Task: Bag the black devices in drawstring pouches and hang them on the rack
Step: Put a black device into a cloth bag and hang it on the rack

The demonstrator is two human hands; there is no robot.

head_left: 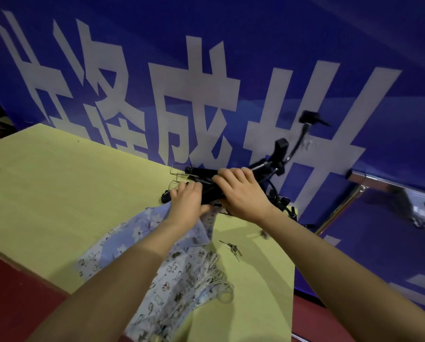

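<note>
Black device (206,180) held at far edge of worktop (58,193), above patterned pouches (181,267). Left hand (186,201) and right hand (241,191): both grips curled round it. Dangling cables (278,196) could be snagged on pouch mouth during bagging.

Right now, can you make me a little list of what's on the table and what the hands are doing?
table: yellow-green top, in front of a blue banner
devices: black pile at the table's far edge
left hand: grips the pile's near left end
right hand: curled over the top of the pile
pouches: printed cloth heap under the left forearm
keys: small metal bunch right of the pouches
rack: metal bar at right, nothing bagged on it
</note>
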